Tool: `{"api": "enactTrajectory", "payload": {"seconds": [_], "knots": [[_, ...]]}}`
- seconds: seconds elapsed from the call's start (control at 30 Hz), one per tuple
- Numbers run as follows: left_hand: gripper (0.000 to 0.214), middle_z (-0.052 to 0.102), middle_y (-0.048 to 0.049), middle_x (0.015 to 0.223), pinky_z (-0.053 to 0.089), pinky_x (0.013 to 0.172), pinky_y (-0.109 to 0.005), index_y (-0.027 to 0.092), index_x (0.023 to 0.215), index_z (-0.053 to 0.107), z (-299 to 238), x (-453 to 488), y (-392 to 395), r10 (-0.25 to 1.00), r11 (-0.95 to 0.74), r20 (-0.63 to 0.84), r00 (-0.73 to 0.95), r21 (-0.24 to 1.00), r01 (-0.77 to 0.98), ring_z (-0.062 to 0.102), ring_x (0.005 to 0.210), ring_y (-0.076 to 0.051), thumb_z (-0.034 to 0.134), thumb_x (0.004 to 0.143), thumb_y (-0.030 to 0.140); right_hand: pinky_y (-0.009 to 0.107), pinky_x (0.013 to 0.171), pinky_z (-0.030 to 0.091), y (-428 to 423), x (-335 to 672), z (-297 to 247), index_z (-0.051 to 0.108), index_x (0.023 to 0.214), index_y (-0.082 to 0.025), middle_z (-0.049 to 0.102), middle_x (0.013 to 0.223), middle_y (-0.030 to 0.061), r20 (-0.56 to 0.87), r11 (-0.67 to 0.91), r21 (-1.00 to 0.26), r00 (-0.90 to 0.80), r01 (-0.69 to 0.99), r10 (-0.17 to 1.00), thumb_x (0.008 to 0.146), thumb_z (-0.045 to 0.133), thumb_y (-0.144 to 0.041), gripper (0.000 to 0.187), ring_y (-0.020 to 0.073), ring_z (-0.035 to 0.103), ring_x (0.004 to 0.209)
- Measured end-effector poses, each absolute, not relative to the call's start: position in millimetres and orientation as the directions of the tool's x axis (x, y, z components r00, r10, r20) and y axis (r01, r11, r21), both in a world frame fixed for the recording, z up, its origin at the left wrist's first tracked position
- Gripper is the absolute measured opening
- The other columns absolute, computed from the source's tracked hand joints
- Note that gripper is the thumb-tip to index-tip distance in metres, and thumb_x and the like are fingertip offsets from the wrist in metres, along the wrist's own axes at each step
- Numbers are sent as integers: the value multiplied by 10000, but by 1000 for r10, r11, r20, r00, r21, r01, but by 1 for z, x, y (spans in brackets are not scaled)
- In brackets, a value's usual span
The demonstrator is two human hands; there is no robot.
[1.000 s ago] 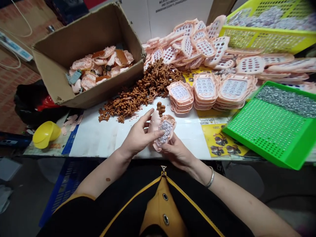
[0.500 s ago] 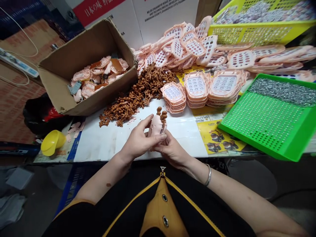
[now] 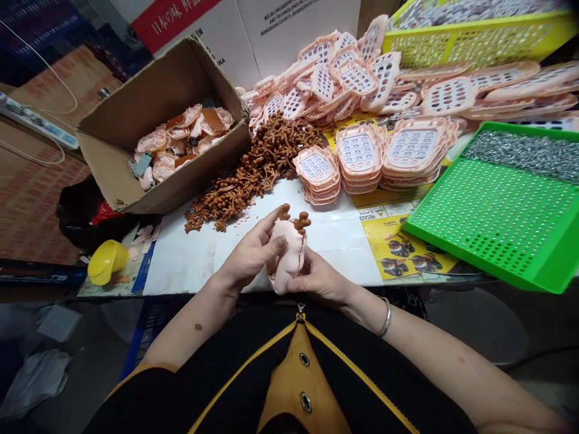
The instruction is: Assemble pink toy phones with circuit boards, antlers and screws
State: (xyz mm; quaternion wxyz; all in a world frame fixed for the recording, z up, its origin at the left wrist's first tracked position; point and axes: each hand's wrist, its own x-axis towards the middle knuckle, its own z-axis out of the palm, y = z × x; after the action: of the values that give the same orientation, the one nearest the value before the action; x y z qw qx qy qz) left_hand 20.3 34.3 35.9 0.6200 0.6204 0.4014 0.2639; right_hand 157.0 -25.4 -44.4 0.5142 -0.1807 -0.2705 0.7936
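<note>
Both hands hold a pink plastic toy shell with brown antlers sticking up from its far end. My left hand grips its left side, thumb lying on the shell and forefinger by the left antler. Around the lower right of the shell close the fingers of my right hand, thumb near the bottom end. A dark seam line runs down the shell's right side. Just beyond lies a heap of brown antler pieces. Stacks of pink keypad panels stand to its right.
At the left, a cardboard box holds pink parts. A green perforated tray with metal screws lies right. Behind are piled pink panels and a yellow basket. A yellow scoop-like cup sits near the left table edge.
The pink shell has been turned so more of its smooth face and seam show. My left thumb has moved up onto the shell, and my right hand has shifted lower along it.
</note>
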Motion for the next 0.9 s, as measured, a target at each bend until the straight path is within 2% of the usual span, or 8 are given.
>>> {"api": "enactTrajectory", "payload": {"seconds": [0.1,0.2,0.37,0.47,0.57,0.63,0.77,0.9], "knots": [[756,695,-173,1217,531,884,-358,139,1190,651,29,21,39,773,357,-300,559,934,7,681,1019,-268,875,589,539,226,699,475,-26,161,-44,594,1122,-205,680,871,-22,44,-349,-636,-484,-688,874,550,938,-332,679,119,617,771],[648,743,-128,1043,537,728,-284,135,1020,694,27,24,41,758,450,-341,556,890,-68,686,822,-198,939,496,426,233,723,469,-26,164,-43,606,1080,-175,675,878,-11,68,-366,-671,-545,-645,836,568,927,-339,626,119,607,780],[509,724,-80,804,503,611,-232,107,870,708,25,27,37,722,527,-399,565,847,-75,640,651,-138,929,518,400,244,671,459,-26,168,-42,594,1002,-165,642,799,-18,69,-380,-683,-573,-624,816,611,887,-410,547,119,576,707],[508,710,-61,755,498,590,-232,98,890,725,23,29,36,723,548,-416,551,832,-91,628,613,-129,925,523,388,253,684,476,-28,171,-39,586,964,-165,624,793,-12,101,-279,-774,-546,-569,831,659,837,-501,519,124,572,713],[521,715,-46,794,510,621,-220,107,935,739,20,32,34,799,494,-367,477,852,-171,640,652,-119,926,522,362,309,734,525,-32,173,-32,567,988,-164,668,878,55,160,21,-938,-378,-347,912,833,617,-629,492,178,630,791],[533,732,-53,882,532,699,-233,120,984,742,18,35,33,832,466,-334,444,854,-230,663,729,-131,918,539,356,359,773,551,-36,172,-27,528,1159,-142,703,1036,135,203,192,-978,-188,-76,961,926,458,-623,539,232,682,887],[432,743,-91,1064,533,881,-312,156,982,745,14,43,27,820,495,-315,477,809,-317,686,951,-206,870,610,334,391,726,577,-40,173,-16,418,1364,-94,702,1181,228,308,292,-863,-28,413,951,1010,288,-520,569,289,741,913],[450,746,-89,1014,523,893,-302,147,964,750,13,46,26,792,566,-384,475,754,-334,670,976,-202,876,569,324,393,601,569,-38,177,-11,491,1299,-79,737,1072,227,329,309,-718,-88,623,940,1030,174,-460,564,313,759,799]]}}
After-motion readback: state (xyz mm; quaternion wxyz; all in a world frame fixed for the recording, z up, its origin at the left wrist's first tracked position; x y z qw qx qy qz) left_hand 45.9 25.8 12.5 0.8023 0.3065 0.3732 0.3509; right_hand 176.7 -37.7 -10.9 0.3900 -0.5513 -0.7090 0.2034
